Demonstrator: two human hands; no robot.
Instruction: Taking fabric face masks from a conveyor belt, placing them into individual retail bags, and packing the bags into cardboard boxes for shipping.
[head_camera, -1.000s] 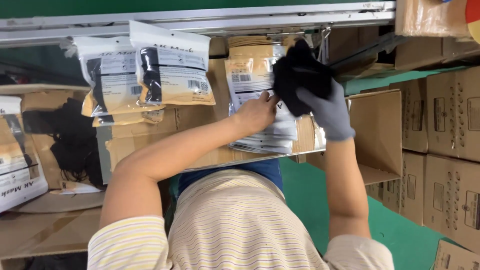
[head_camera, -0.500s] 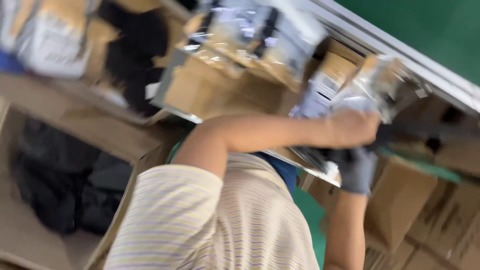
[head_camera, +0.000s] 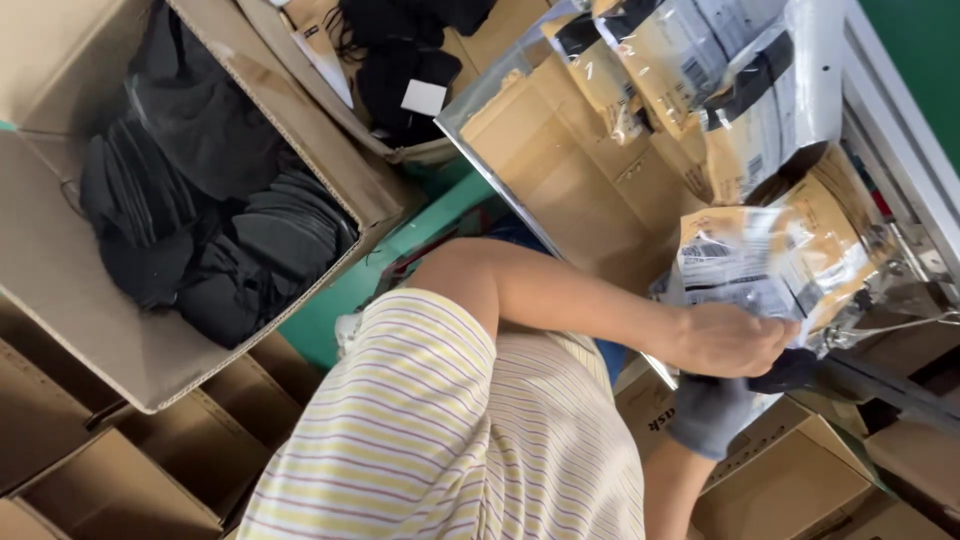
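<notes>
My bare left hand (head_camera: 733, 340) grips the edge of a clear plastic bag (head_camera: 745, 268) with a brown card insert and a white label, held against the cardboard-covered bench (head_camera: 560, 170). Just below it, my right hand (head_camera: 712, 412) in a grey glove is closed on a black fabric piece (head_camera: 790, 369) at the bag's opening. The left hand covers part of the glove and the fabric. My striped shirt (head_camera: 450, 440) fills the lower middle of the view.
A large open cardboard box (head_camera: 60, 290) of black fabric pieces stands at the left. A second box (head_camera: 330, 100) with black items is behind it. Several filled bags (head_camera: 720, 90) lie on the bench by a metal rail (head_camera: 900, 130). Closed cartons (head_camera: 790, 490) surround the green floor.
The camera has swung and tilted, bringing the box of black pieces into view. Both hands have stayed at the bag, and the gloved hand with the black piece now sits under my left hand.
</notes>
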